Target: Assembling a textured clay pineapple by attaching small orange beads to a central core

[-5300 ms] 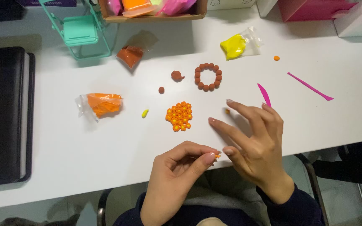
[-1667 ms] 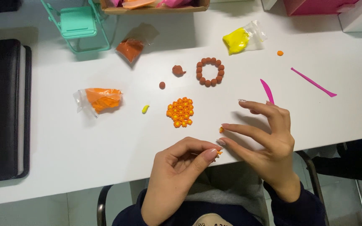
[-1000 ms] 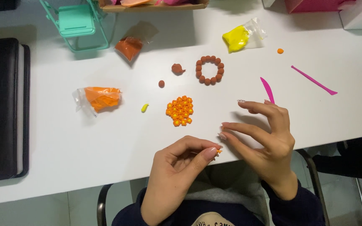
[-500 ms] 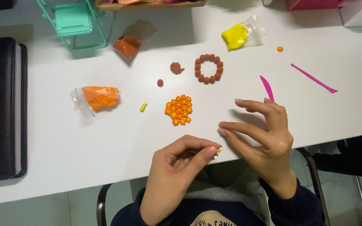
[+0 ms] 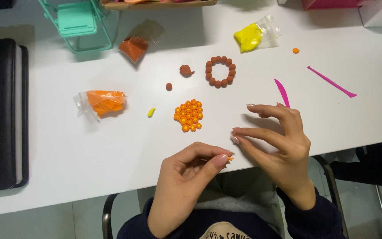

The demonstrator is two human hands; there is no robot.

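Head view, clay modelling at a white table (image 5: 67, 146). The left hand (image 5: 186, 177) pinches a tiny orange clay piece (image 5: 230, 158) between thumb and forefinger, just over the table's near edge; the fingers are closed narrowly on it. The right hand (image 5: 279, 141) hovers beside it with fingers spread wide and holds nothing, its forefinger tip close to the piece but, as far as can be told, not touching it.

Compared with the views of the last few seconds, little has shifted. The pinch is unchanged and the piece sits at the same fingertips. The right hand, which lay lower and nearer the table five seconds ago, has lifted and drawn its fingertips toward the piece, then held there. This reads as fine shaping of one small pellet, slow and not finished.

On the table beyond the hands lies a flat cluster of orange clay balls (image 5: 189, 115), well apart from the pellet. Further off are a ring of brown clay balls (image 5: 220, 71), a brown lump (image 5: 185, 70), a single brown ball (image 5: 169, 86) and a small yellow scrap (image 5: 151, 112). Bags of orange clay (image 5: 105, 102) and yellow clay (image 5: 253, 36) and two pink modelling tools (image 5: 282, 93) (image 5: 331, 82) have not moved.
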